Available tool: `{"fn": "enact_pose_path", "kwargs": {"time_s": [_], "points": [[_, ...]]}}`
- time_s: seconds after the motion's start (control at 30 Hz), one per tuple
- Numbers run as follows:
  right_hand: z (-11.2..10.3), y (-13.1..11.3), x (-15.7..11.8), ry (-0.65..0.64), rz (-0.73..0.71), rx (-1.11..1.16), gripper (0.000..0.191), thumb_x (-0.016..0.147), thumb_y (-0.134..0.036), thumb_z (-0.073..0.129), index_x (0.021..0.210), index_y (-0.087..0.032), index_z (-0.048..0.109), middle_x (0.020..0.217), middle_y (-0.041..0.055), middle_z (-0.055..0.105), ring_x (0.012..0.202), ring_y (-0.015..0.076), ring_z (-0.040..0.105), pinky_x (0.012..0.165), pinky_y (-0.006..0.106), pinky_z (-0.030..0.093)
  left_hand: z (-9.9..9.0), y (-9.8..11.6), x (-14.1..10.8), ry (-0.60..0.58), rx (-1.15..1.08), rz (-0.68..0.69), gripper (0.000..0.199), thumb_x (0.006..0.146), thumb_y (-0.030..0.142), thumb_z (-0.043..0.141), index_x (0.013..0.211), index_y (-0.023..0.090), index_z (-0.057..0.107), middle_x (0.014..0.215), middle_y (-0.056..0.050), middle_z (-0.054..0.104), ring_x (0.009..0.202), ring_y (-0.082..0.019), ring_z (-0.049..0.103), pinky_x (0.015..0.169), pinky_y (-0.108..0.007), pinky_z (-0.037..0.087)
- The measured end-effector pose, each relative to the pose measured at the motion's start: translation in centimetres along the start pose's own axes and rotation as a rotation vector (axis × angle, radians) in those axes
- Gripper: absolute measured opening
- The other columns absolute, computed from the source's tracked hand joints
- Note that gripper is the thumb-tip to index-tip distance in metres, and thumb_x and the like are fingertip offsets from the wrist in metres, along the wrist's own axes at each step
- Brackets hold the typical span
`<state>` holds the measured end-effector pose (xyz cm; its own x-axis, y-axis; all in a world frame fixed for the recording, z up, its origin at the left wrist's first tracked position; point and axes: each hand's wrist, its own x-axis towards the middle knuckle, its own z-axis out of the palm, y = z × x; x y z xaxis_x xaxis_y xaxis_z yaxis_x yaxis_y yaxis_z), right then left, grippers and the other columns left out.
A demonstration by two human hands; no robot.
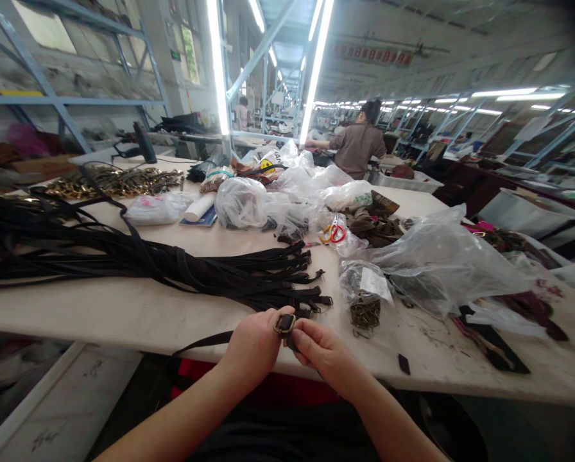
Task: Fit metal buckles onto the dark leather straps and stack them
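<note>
A black strap (205, 341) runs up from the table's front edge into my left hand (253, 340), whose fingers are closed on it. At my fingertips the strap passes through a small brass-coloured buckle (284, 325). From the other side, my right hand (323, 350) pinches the dark strap end just beside the buckle. Both hands nearly meet over the front edge of the table. Just behind them lies a long bundle of black straps (196, 269), their buckled ends pointing right. The undersides of my fingers are hidden.
The pale table (99, 314) holds red-and-yellow scissors (334, 232), a plastic bag of metal pins or hooks (366, 308), large clear bags (441, 256) and a heap of brass hardware (119, 179). A small black piece (403, 364) lies front right. A co-worker (361, 144) stands beyond the table.
</note>
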<state>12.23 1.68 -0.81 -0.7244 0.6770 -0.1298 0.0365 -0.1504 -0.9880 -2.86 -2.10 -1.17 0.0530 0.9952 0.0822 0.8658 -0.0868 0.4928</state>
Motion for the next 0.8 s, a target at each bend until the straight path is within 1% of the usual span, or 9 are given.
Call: {"fn": "enact_pose_path", "kwargs": {"time_s": [0.1, 0.17, 0.27, 0.33, 0.43, 0.53, 0.6, 0.7, 0.8], "points": [[-0.3, -0.7, -0.5, 0.025, -0.037, -0.136, 0.039, 0.082, -0.052, 0.047, 0.068, -0.016, 0.048, 0.053, -0.0052, 0.039, 0.048, 0.0059, 0.029, 0.046, 0.021, 0.022, -0.7, 0.1, -0.4, 0.007, 0.059, -0.025, 0.044, 0.080, 0.008, 0.036, 0.119, 0.020, 0.052, 0.096, -0.009, 0.066, 0.089, -0.023, 0.061, 0.082, -0.036, 0.045], [-0.3, -1.0, -0.6, 0.044, -0.030, -0.160, 0.039, 0.082, -0.052, 0.048, 0.066, -0.016, 0.047, 0.052, -0.0054, 0.039, 0.048, 0.0057, 0.030, 0.046, 0.021, 0.022, -1.2, 0.2, -0.7, 0.029, -0.011, -0.044, 0.049, 0.079, 0.005, 0.036, 0.122, 0.022, 0.050, 0.104, -0.008, 0.065, 0.095, -0.022, 0.060, 0.084, -0.035, 0.045], [-0.2, -0.8, -0.6, 0.045, 0.013, -0.055, 0.037, 0.081, -0.052, 0.049, 0.069, -0.016, 0.047, 0.050, -0.0069, 0.036, 0.045, 0.0047, 0.026, 0.043, 0.020, 0.018, -1.8, 0.3, -1.2, 0.069, -0.199, -0.032, 0.047, 0.078, 0.006, 0.038, 0.120, 0.022, 0.050, 0.114, -0.006, 0.062, 0.104, -0.019, 0.057, 0.089, -0.030, 0.044], [0.1, -0.5, -0.6, 0.054, 0.033, 0.056, 0.035, 0.081, -0.050, 0.051, 0.071, -0.016, 0.047, 0.050, -0.0080, 0.033, 0.043, 0.0039, 0.023, 0.041, 0.020, 0.014, -1.8, 0.3, -1.4, 0.090, -0.238, -0.012, 0.043, 0.079, 0.008, 0.039, 0.119, 0.021, 0.051, 0.115, -0.006, 0.061, 0.106, -0.019, 0.056, 0.090, -0.030, 0.043], [0.6, 0.0, -0.5, 0.040, 0.030, 0.213, 0.032, 0.080, -0.046, 0.054, 0.072, -0.016, 0.046, 0.049, -0.0089, 0.031, 0.042, 0.0032, 0.019, 0.040, 0.020, 0.011, -1.2, 0.4, -1.6, 0.079, -0.153, -0.003, 0.039, 0.084, 0.014, 0.037, 0.119, 0.021, 0.052, 0.113, -0.007, 0.062, 0.103, -0.021, 0.058, 0.090, -0.034, 0.044], [1.2, -0.1, -0.4, 0.034, 0.000, 0.332, 0.029, 0.081, -0.043, 0.055, 0.072, -0.016, 0.046, 0.049, -0.0091, 0.030, 0.041, 0.0028, 0.019, 0.039, 0.019, 0.011, -0.5, 0.5, -1.6, 0.067, -0.052, -0.005, 0.037, 0.086, 0.017, 0.035, 0.120, 0.021, 0.051, 0.109, -0.008, 0.064, 0.096, -0.023, 0.060, 0.086, -0.036, 0.046], [1.4, -0.2, -0.3, 0.047, -0.007, 0.334, 0.030, 0.081, -0.043, 0.055, 0.072, -0.016, 0.046, 0.050, -0.0085, 0.032, 0.042, 0.0027, 0.020, 0.039, 0.019, 0.012, -0.3, 0.4, -1.6, 0.073, 0.008, 0.000, 0.038, 0.086, 0.015, 0.035, 0.122, 0.021, 0.049, 0.106, -0.009, 0.064, 0.093, -0.023, 0.061, 0.084, -0.035, 0.047], [1.4, -0.4, -0.3, 0.067, 0.006, 0.313, 0.032, 0.079, -0.045, 0.057, 0.071, -0.016, 0.045, 0.050, -0.0086, 0.032, 0.041, 0.0024, 0.020, 0.038, 0.018, 0.011, -0.5, 0.0, -1.6, 0.091, 0.128, 0.017, 0.041, 0.085, 0.011, 0.036, 0.124, 0.021, 0.047, 0.098, -0.008, 0.065, 0.086, -0.023, 0.061, 0.078, -0.035, 0.048], [1.0, -0.5, -0.2, 0.028, 0.054, 0.320, 0.033, 0.078, -0.046, 0.058, 0.071, -0.016, 0.045, 0.048, -0.0093, 0.031, 0.039, 0.0020, 0.020, 0.038, 0.018, 0.010, -0.9, -0.3, -1.6, 0.141, 0.278, 0.023, 0.046, 0.083, 0.008, 0.037, 0.125, 0.024, 0.045, 0.087, -0.006, 0.064, 0.077, -0.023, 0.060, 0.069, -0.034, 0.047]]}}
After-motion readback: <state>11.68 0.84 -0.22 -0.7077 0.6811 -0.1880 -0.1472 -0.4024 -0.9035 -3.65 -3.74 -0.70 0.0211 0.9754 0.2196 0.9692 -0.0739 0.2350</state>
